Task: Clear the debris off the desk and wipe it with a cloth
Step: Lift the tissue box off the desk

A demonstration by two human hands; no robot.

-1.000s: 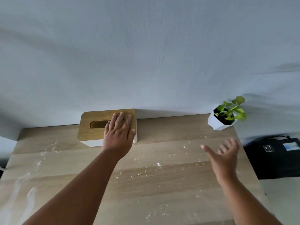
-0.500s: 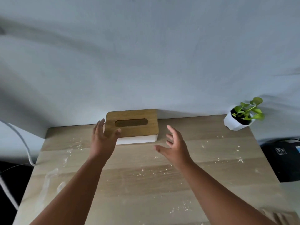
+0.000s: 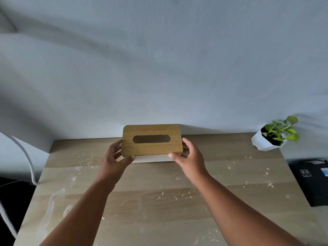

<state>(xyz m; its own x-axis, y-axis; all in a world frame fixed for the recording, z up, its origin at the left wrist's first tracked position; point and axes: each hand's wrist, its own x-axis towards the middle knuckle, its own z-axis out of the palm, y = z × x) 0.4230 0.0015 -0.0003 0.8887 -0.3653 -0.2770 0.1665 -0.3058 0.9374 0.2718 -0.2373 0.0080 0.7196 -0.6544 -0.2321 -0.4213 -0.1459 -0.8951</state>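
**Both hands on the tissue box at the back of the desk**

While your two arms reach forward over the desk (image 3: 159,201), each hand has taken one end of the tissue box (image 3: 152,140). Your left hand (image 3: 115,160) curls round the left end, thumb against the near edge under the wooden lid, fingers wrapped at the side. Your right hand (image 3: 190,160) does the same on the right end — thumb tip pressed at the lid's near corner, fingers bent round the side. The box, white below with a slotted wooden lid, is at the desk's far edge, close to the wall (image 3: 159,68). Pale crumbs (image 3: 170,194) lie scattered across the wood — thickest between your forearms and along the left side. A small potted plant (image 3: 274,135) stands at the far right corner, well apart from the box. No cloth shows.
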